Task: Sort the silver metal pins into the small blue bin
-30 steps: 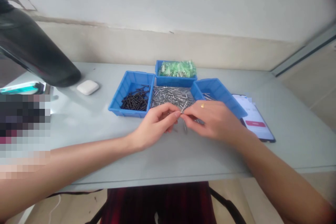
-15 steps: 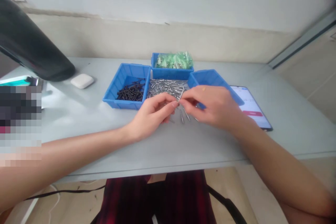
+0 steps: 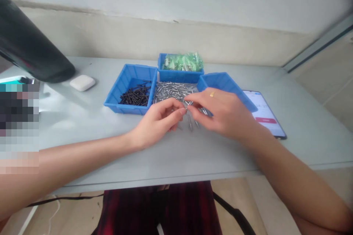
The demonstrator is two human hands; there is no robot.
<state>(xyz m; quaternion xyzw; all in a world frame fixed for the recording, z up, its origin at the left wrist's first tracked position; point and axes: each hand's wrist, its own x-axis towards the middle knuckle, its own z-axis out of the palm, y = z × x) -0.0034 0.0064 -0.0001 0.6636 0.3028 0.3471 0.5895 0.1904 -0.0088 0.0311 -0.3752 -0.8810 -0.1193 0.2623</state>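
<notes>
Clock directions are taking the fingertips as centre, twelve being toward the wall. At ten o'clock, a black bottle point(image 3: 35, 44) is leaning beyond a white case point(image 3: 82, 82). Nearer at ten, the left blue bin point(image 3: 125, 109) is holding dark pins point(image 3: 135, 96). The left hand point(image 3: 154, 123) is pinching a small piece point(image 3: 185, 109), too small to identify, between thumb and forefinger. At twelve, the rear blue bin point(image 3: 180, 77) is containing metal parts in a green bag point(image 3: 183, 61); loose metal pins point(image 3: 175, 90) are lying before it, and a few more are pointing toward six. The right hand point(image 3: 226, 115) is now opening: its thumb and forefinger, closed together half a second ago, are standing apart, leaving the grip to the left. At two, the right blue bin point(image 3: 217, 80) is partly hiding behind that hand; its contents are not showing. A phone point(image 3: 264, 110) is lying at three.
</notes>
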